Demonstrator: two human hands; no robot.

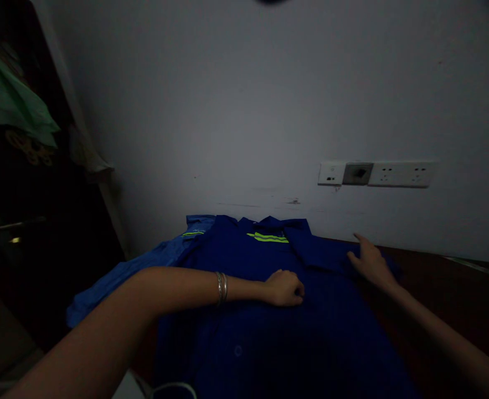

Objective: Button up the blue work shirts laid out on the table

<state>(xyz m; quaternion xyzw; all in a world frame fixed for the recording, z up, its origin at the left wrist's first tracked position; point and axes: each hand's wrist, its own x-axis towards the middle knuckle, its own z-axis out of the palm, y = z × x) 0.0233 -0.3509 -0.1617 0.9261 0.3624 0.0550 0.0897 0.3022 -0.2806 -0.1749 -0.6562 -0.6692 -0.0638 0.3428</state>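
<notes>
A dark blue long garment, seemingly a work shirt [236, 316], lies spread out with its collar toward the wall and a yellow-green stripe across the chest. On its front rests my left hand [284, 288], fingers curled in; whether cloth is caught under them is hidden. My right hand [372, 263] is over the sleeve [331, 255] on the right, forefinger stretched out and thumb apart, holding nothing. A lighter blue garment [144, 260] with a similar stripe lies partly beneath the dark one at the left.
The dark reddish table [431, 277] meets a grey wall [236, 100]. Sockets and switches [402, 173] sit on the wall at right. A dark door with a handle [22, 223] and a hanging green cloth [15, 94] are at left. The room is dim.
</notes>
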